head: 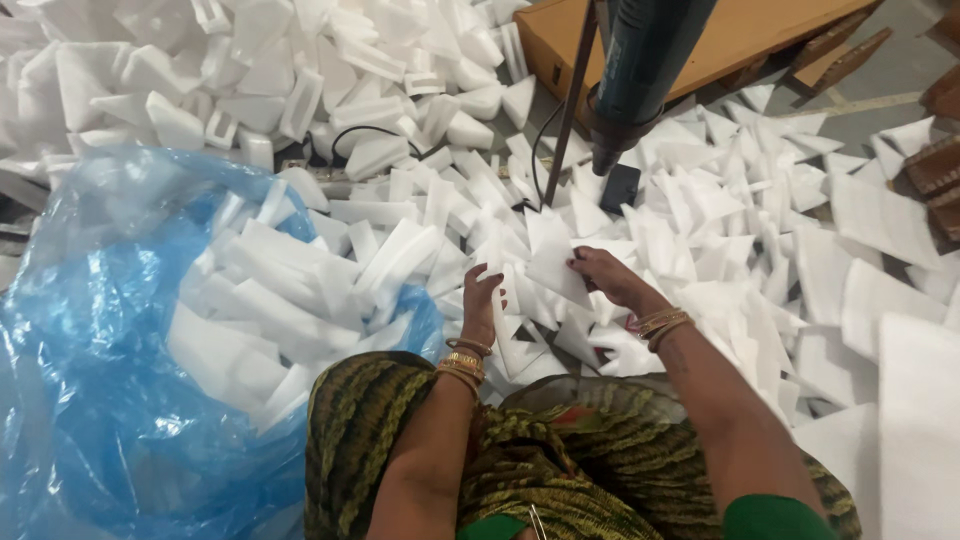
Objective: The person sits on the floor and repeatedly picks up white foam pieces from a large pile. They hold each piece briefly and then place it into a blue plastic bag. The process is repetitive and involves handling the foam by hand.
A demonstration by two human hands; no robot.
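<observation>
- Looking down through the head camera, I see my right hand (612, 278) pinching a flat white foam piece (553, 262) by its right edge, fingers (585, 265) closed narrow on it, the piece held just above the heap of foam offcuts (720, 215) that covers the floor.
- My left hand (481, 300) hangs just beside that piece on its left, fingers loosely curled and empty as far as I can tell, their tips close to the foam lying under them.
- I judge the step in hand to be picking single pieces off the heap; the next move calls for a steady hold on the thin sheet, which looks light and easily bent, and a short carry to the left.
- A large blue plastic bag (90, 400) stands open at my left, near the left hand, and holds a loose stack of longer white foam strips (290, 300) lying at all angles, filling much of its mouth.
- A dark tool body (640, 70) on a stand hangs over the heap ahead of the hands, well apart from them, with a brown cardboard box (740, 35) behind it.
</observation>
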